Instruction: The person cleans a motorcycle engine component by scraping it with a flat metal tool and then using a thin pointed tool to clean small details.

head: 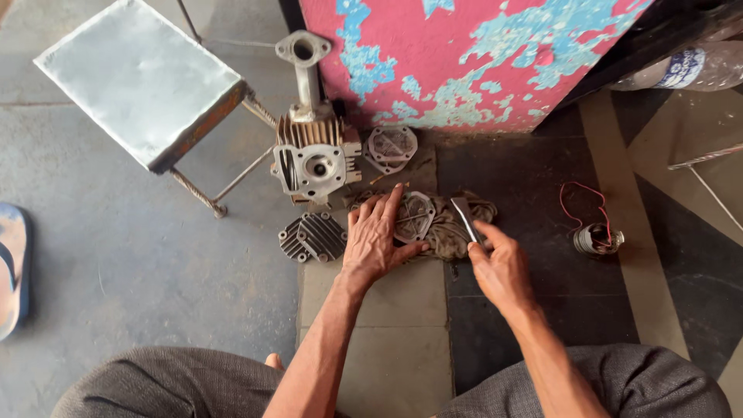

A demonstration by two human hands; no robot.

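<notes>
Greasy brown rag (449, 232) is lying on the floor with a metal cover plate (416, 215) on it; left hand (375, 236) is pressing flat, fingers spread, on the plate. Right hand (499, 267) is pinching a flat metal blade (464, 218) over the rag. Finned cylinder head (316, 155) is sitting just behind.

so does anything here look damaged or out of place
The pink painted panel behind the finned metal engine head is badly flaked, with blue patches showing. A tangled red wire trails loose from the small metal coil on the floor.
</notes>
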